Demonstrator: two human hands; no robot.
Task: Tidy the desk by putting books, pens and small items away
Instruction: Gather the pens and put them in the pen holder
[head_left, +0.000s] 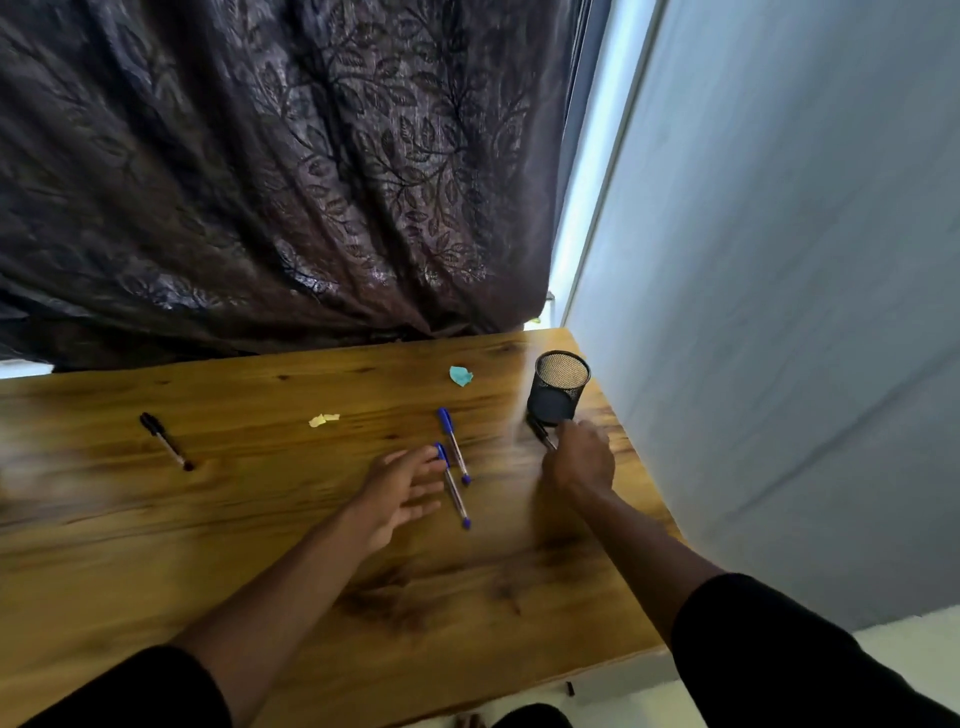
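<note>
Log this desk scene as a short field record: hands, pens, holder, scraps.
surface: wooden desk, dark leaf-patterned curtain behind
left hand: open, fingers spread, fingertips by the nearer blue pen
right hand: closed on a black pen beside the holder
holder: black mesh pen cup, tipped toward the camera, looks empty
loose pens: farther blue pen; black pen at far left
scraps: teal paper; yellow paper
</note>
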